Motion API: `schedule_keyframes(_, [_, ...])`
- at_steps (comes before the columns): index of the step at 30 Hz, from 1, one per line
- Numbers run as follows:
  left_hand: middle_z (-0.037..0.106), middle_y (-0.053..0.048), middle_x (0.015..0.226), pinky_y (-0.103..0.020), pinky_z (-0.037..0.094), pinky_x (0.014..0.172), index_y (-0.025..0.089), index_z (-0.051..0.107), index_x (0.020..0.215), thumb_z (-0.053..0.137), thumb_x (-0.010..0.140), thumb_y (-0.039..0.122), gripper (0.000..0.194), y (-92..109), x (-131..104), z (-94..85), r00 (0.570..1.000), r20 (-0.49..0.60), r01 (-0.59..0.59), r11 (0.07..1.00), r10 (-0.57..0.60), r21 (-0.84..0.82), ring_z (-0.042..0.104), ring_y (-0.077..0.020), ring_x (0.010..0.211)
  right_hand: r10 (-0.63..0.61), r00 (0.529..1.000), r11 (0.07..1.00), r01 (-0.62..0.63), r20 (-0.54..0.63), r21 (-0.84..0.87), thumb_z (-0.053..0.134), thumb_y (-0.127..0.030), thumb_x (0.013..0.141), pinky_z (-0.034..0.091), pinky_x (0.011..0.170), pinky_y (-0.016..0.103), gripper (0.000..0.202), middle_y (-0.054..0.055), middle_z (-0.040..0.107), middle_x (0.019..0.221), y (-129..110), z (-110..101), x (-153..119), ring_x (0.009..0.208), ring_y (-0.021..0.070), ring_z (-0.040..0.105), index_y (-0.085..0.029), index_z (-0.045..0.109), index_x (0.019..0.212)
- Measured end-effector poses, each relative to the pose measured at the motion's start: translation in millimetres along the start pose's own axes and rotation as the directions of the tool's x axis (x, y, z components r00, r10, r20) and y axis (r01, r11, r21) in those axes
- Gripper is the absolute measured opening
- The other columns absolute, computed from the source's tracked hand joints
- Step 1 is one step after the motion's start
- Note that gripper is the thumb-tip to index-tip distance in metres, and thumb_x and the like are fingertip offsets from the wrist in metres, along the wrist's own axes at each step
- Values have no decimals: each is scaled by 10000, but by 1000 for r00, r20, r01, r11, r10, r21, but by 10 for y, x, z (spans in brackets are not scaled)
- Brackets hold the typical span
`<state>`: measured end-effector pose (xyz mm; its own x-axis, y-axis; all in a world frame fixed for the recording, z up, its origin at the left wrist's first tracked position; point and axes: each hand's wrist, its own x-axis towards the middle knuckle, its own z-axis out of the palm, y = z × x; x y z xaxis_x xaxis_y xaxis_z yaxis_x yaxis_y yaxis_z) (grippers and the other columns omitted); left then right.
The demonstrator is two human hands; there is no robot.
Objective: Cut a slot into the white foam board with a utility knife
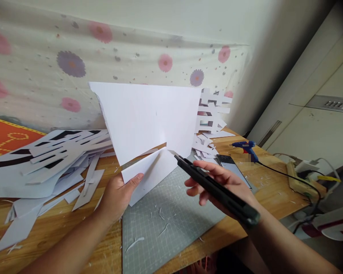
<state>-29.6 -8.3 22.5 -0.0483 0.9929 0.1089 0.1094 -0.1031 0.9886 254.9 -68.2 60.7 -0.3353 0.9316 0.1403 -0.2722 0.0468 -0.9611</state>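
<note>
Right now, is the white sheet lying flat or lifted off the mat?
Lifted: the left hand holds the white sheet upright above the cutting mat.

A large white sheet of card (148, 118) stands nearly upright above the green cutting mat (165, 217), its lower edge partly cut so a long flap (150, 173) folds down and forward. A black utility knife (214, 186) lies slanted just beside it, its short blade tip touching the sheet where the flap begins.
</note>
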Motion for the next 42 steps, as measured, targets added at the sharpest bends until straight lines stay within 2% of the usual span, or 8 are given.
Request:
schedule_keyframes(2, [795,-98,1117,-445,586,889,236,778,1066,832,610,745,685,14,-12,2,1000,0,2,1000,-2,-5,716,-401,1069,-187,981,976,179,-51,-125,836,-421,787,607,664,363,577,50,763,931,67,8,16,785,228,751,-305,623,1311])
schedule_keyframes(4, [800,-101,1087,-463,576,920,237,783,1048,830,608,748,676,28,-29,5,1000,3,2,1000,-2,-2,714,-405,1074,-373,921,914,344,-110,-218,870,-450,780,560,594,319,553,-4,706,798,143,26,36,658,179,677,-320,619,1254])
schedule_keyframes(8, [804,-99,1057,-473,558,977,247,795,966,826,605,750,620,46,-70,21,1000,12,5,1000,-6,24,695,-414,1127,-539,813,809,428,-220,-403,814,-626,782,504,504,310,510,-7,655,687,274,48,42,573,182,618,-290,652,1130])
schedule_keyframes(15, [797,-68,1119,-497,533,1045,281,808,1023,814,642,738,596,14,-127,36,1000,26,-19,998,18,62,679,-418,1169,-539,801,786,365,-263,-499,736,-537,892,622,707,418,414,50,775,783,374,127,77,714,244,764,-263,708,1201])
schedule_keyframes(20, [788,-65,1159,-494,527,1072,287,802,1068,812,681,704,568,-1,-134,44,997,51,-53,997,50,58,667,-411,1200,-513,817,810,359,-263,-463,787,-516,854,658,694,396,492,82,811,930,382,226,194,751,246,797,-235,688,1247])
schedule_keyframes(28, [793,-55,1137,-428,545,1042,293,799,1092,784,738,686,529,-50,-139,30,992,83,-100,991,92,93,687,-389,1170,-642,750,616,377,-162,-692,734,-411,905,662,756,367,350,77,811,948,372,259,195,819,239,803,-247,692,1211])
schedule_keyframes(38, [785,-41,1178,-425,569,988,295,795,1094,729,780,704,519,-56,-135,30,990,81,-131,978,119,165,698,-390,1142,-627,762,614,355,-161,-705,714,-354,913,657,725,337,304,67,817,921,328,351,124,801,230,808,-241,669,1191])
schedule_keyframes(42, [797,-52,1134,-418,582,963,285,800,1061,705,789,718,521,-38,-137,38,989,75,-137,972,125,192,715,-383,1101,-665,735,590,406,-135,-698,711,-316,910,657,712,321,316,67,818,915,389,366,109,778,216,806,-241,653,1212])
